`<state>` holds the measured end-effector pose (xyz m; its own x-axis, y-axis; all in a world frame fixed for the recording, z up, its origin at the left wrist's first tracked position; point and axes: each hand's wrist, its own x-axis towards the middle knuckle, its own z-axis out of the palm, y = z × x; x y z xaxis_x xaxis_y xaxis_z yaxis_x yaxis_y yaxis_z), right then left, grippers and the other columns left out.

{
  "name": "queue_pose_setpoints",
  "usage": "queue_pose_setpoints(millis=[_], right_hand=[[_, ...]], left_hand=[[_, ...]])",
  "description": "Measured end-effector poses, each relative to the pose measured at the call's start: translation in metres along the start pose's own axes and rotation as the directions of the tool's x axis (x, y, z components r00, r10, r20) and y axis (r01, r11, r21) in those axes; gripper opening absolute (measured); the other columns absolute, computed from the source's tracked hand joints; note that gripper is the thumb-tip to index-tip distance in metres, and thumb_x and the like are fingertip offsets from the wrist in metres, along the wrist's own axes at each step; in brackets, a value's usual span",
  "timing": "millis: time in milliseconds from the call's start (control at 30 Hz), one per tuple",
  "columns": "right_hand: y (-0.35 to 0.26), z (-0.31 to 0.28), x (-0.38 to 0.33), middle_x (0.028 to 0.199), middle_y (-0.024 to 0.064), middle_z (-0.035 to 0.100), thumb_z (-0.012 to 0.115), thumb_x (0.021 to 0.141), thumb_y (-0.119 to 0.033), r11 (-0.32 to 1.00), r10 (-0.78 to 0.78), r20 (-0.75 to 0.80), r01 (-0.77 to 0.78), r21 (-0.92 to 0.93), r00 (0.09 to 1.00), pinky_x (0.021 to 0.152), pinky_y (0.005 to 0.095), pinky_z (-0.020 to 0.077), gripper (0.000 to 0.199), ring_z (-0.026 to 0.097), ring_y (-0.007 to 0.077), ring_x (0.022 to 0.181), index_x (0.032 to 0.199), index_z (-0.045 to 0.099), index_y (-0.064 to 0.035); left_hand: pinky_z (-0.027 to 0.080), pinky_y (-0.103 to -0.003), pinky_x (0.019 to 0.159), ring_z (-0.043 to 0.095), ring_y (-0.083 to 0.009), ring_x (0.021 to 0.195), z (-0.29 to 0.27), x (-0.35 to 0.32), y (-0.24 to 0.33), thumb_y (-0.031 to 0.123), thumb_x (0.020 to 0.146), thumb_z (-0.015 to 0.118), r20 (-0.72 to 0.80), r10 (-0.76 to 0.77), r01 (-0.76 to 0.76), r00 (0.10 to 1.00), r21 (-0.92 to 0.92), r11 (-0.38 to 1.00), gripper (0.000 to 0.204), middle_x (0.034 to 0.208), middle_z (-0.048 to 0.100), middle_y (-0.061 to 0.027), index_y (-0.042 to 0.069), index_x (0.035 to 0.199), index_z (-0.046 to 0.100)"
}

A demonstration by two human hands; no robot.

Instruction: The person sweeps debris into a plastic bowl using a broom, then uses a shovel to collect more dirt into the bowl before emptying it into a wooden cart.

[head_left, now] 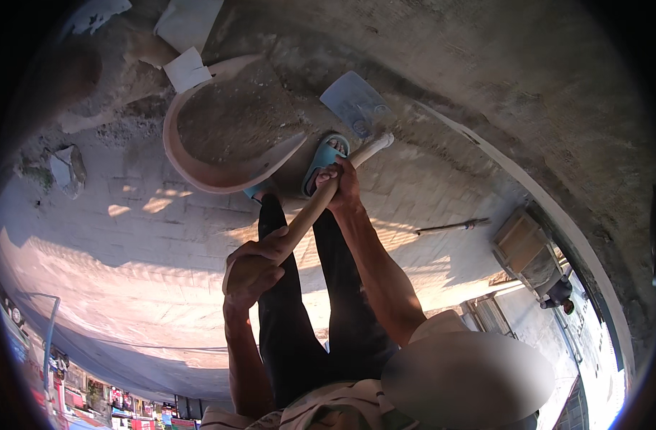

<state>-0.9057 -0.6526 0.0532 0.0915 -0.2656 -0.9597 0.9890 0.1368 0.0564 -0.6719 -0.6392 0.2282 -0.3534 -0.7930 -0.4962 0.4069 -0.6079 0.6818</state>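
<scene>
Both my hands grip a shovel with a long wooden handle (pixel 306 215). My left hand (pixel 253 265) is closed around the handle's near end. My right hand (pixel 340 183) grips it further down, close to the grey metal blade (pixel 357 104). The blade rests on sandy ground just beyond my feet in blue sandals (pixel 326 159). My legs in black trousers (pixel 306 315) stand under the handle. To the left of the blade lies a round, shallow pan (pixel 199 168) filled with earth.
White sheets or sacks (pixel 188 68) lie beyond the pan on rough soil. A stone (pixel 68 168) sits at the left on brick paving. A thin stick (pixel 453 227) and a wooden box (pixel 521 244) lie at the right beside a curved concrete kerb (pixel 529 186).
</scene>
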Motion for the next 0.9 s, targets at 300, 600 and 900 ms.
queue_pose_setpoints(millis=[300,600,900], right_hand=[[-0.164,-0.076,0.102,0.058,-0.0015,0.046,0.057,0.091,-0.008,0.985,-0.020,0.042,0.027,-0.169,0.999,0.053,0.0277,0.0475,0.023,0.048,0.0122,0.051,0.071,0.046,-0.0126],[-0.111,-0.034,0.104,0.059,0.0015,0.049,0.064,0.086,-0.012,0.787,0.055,-0.216,-0.176,-0.591,0.975,0.053,0.0324,0.0475,0.019,0.048,0.0176,0.050,0.073,0.051,-0.0094],[-0.124,0.042,0.076,0.064,0.0036,0.049,0.059,0.090,-0.010,0.899,0.107,-0.134,-0.154,-0.410,0.985,0.053,0.0314,0.0485,0.018,0.049,0.0174,0.052,0.075,0.048,-0.0080]], left_hand=[[0.036,-0.038,0.115,0.049,-0.0233,0.134,0.066,0.079,-0.151,-0.011,0.083,0.068,-0.057,0.002,-0.011,0.998,-0.166,0.986,0.028,0.117,0.066,-0.0079,0.005,0.107,0.065],[0.036,-0.042,0.114,0.047,-0.0280,0.135,0.126,0.022,-0.145,-0.009,0.084,0.069,-0.593,-0.109,-0.104,0.798,-0.313,0.944,0.025,0.119,0.064,-0.0100,0.006,0.103,0.061],[0.044,-0.029,0.091,0.057,-0.0116,0.103,0.148,0.101,-0.059,-0.002,0.082,0.077,-0.496,0.034,-0.031,0.868,0.014,0.999,0.022,0.110,0.065,-0.0040,0.007,0.101,0.070]])
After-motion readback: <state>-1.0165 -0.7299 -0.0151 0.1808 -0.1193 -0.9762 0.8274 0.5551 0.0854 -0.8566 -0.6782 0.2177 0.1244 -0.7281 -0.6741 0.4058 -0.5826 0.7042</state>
